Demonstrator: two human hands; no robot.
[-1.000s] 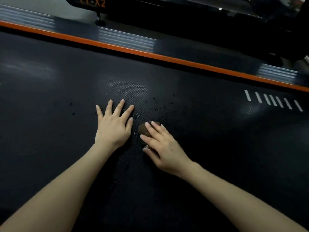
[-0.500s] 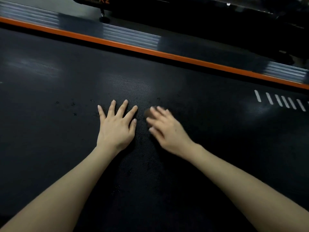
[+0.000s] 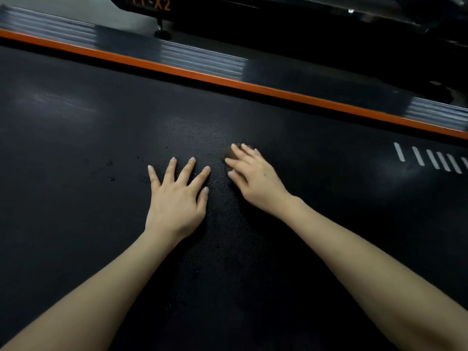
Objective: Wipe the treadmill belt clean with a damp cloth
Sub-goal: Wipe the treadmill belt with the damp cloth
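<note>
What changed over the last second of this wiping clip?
The right hand pushed the brown cloth forward along the belt, toward the orange rail. Nothing was picked up or released. The left hand stayed spread flat on the belt.

The treadmill belt (image 3: 76, 224) is black, with a fine, regular dot pattern over its surface. The pattern reads clearest at the centre of the belt. Small dark specks (image 3: 110, 171) mark the belt towards its left edge. A row of white slanted bars (image 3: 430, 159) is printed near the right edge. An orange stripe (image 3: 228, 83) runs along the far edge of the belt. Beyond it, the side rail (image 3: 202, 60) alternates light grey ribbed sections with plain dark grey sections. The cloth (image 3: 229, 153) is brown. The black housing (image 3: 278, 26) past the rail carries orange lettering (image 3: 154, 3).
</note>
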